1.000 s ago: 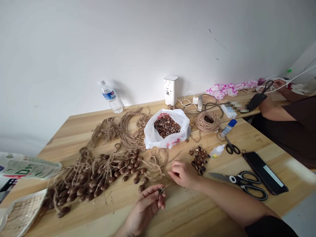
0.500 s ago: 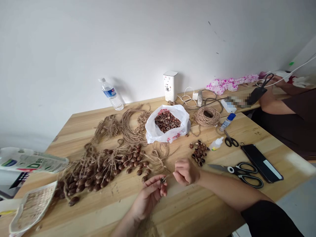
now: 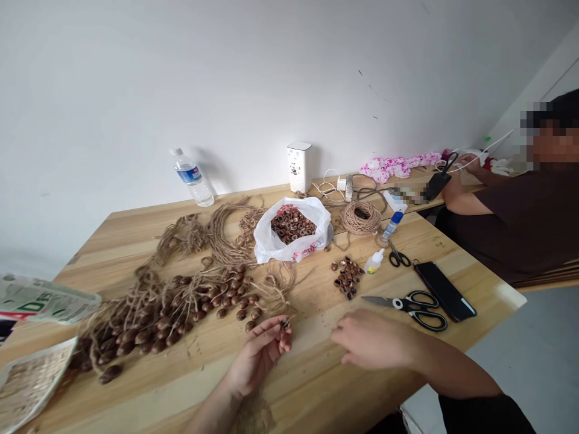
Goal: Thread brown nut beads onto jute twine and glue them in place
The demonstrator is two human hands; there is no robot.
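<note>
My left hand [image 3: 260, 352] is closed in a pinch on a small dark nut shell [image 3: 284, 324], with a bit of twine showing near it. Apart from it, to the right, my right hand [image 3: 375, 340] hovers palm down over the wood, fingers bent with a gap to the thumb and nothing visible between them. Beyond that hand lies a small pile of nut shells [image 3: 348, 278]. Left of my left hand are many brown nuts [image 3: 154, 331] tied to lengths of twine [image 3: 199, 286].
A white plastic bag [image 3: 266, 244] of shells stands mid-table. Nearby are a twine coil [image 3: 360, 217], a glue bottle [image 3: 374, 262], a blue-capped bottle [image 3: 391, 226], large scissors [image 3: 418, 304], small scissors [image 3: 398, 258], a phone [image 3: 446, 290] and a water bottle [image 3: 193, 181]. A person [image 3: 520, 211] sits at right.
My right hand has moved away from the left hand to the right, its fingers loosening. My left hand keeps the shell. The view has turned right, showing more of the other person.
</note>
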